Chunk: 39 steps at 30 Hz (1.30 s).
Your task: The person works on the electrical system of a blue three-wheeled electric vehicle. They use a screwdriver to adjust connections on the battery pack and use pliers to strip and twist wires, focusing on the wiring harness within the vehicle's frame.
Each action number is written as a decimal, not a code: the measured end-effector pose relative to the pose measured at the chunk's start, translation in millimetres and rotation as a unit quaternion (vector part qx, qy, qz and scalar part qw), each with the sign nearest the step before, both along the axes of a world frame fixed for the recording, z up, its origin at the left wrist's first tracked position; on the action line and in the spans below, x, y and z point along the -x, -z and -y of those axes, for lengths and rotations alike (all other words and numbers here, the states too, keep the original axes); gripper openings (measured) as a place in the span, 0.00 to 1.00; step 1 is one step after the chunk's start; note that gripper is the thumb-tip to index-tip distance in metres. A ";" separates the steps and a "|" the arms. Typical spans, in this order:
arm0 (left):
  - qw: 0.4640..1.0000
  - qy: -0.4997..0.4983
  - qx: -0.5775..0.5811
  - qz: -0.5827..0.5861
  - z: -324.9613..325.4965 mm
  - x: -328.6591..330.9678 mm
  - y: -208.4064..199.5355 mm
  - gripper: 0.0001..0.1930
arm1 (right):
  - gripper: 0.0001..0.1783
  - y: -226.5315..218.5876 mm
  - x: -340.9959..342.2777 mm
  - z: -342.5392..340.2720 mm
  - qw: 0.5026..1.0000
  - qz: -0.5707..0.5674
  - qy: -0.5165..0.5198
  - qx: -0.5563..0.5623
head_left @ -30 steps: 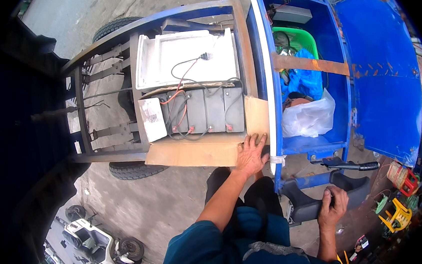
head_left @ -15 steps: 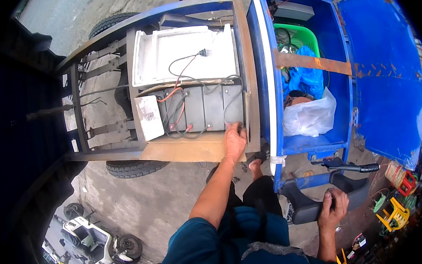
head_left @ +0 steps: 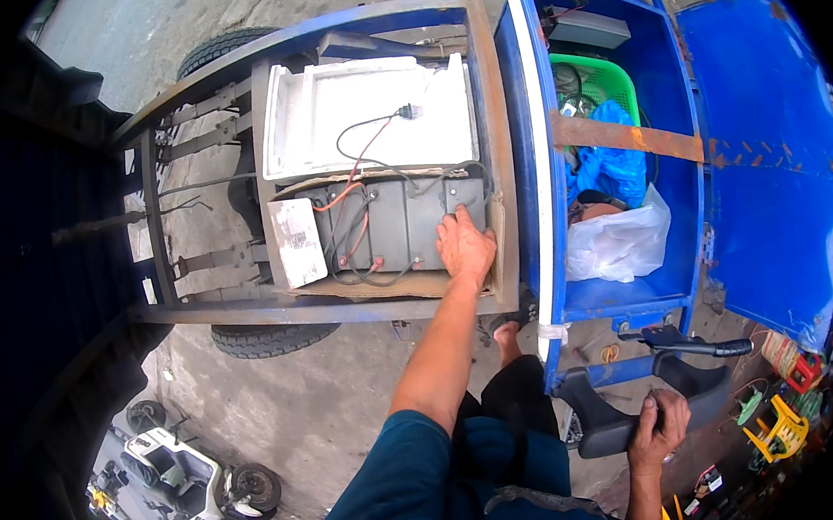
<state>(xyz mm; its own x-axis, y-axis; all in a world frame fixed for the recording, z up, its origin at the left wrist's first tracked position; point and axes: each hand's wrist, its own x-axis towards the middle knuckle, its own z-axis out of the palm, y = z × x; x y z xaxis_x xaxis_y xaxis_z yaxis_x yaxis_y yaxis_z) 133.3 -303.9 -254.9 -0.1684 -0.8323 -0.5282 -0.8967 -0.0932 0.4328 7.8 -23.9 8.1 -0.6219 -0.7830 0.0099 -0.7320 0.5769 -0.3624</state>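
Note:
A row of dark grey batteries [head_left: 387, 225] sits in a cardboard-lined bay of a metal frame, with red and black cables running across their tops. My left hand [head_left: 465, 248] lies on the rightmost battery, fingers stretched over its top and apparently gripping nothing. The cardboard [head_left: 369, 286] shows as a narrow strip along the bay's near side. A pale, rectangular piece [head_left: 298, 243] covers the left end of the row. Lower right, my right hand [head_left: 660, 425] rests with curled fingers at a black padded piece [head_left: 588, 413]; whatever lies within those fingers is hidden.
Beyond the batteries, a white foam box [head_left: 364, 116] holds a plug on a cable. To the right stands a blue metal compartment [head_left: 588, 296] with a green basket [head_left: 609, 77], a blue bag [head_left: 617, 168] and a white plastic bag [head_left: 623, 242]. A rusty strap [head_left: 629, 137] crosses it.
My left hand has moved up from the near edge onto the rightmost battery. The cardboard flap that hung over the frame's near rail is now inside it. My right hand stays put.

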 end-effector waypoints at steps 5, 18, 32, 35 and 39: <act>0.993 0.100 0.008 -0.058 0.9 -12.2 -1.9 0.16 | 0.05 -0.7 0.0 -0.2 1.000 0.007 0.001 -0.008; 0.899 -0.253 -0.070 -0.352 -46.8 -71.2 -16.6 0.16 | 0.05 0.1 2.0 1.5 0.999 0.000 0.005 -0.035; 0.872 -0.191 -0.216 -0.395 29.1 -67.0 -49.0 0.11 | 0.05 -0.7 0.0 -1.0 1.000 -0.005 0.008 -0.020; 0.738 -0.369 -0.242 -0.510 39.1 -68.7 -38.1 0.14 | 0.05 -2.5 -0.2 -0.2 1.000 -0.009 0.008 -0.016; 0.782 -0.458 -0.203 -0.372 65.3 -68.6 -8.3 0.18 | 0.05 -2.1 0.1 0.3 1.000 -0.012 0.004 -0.005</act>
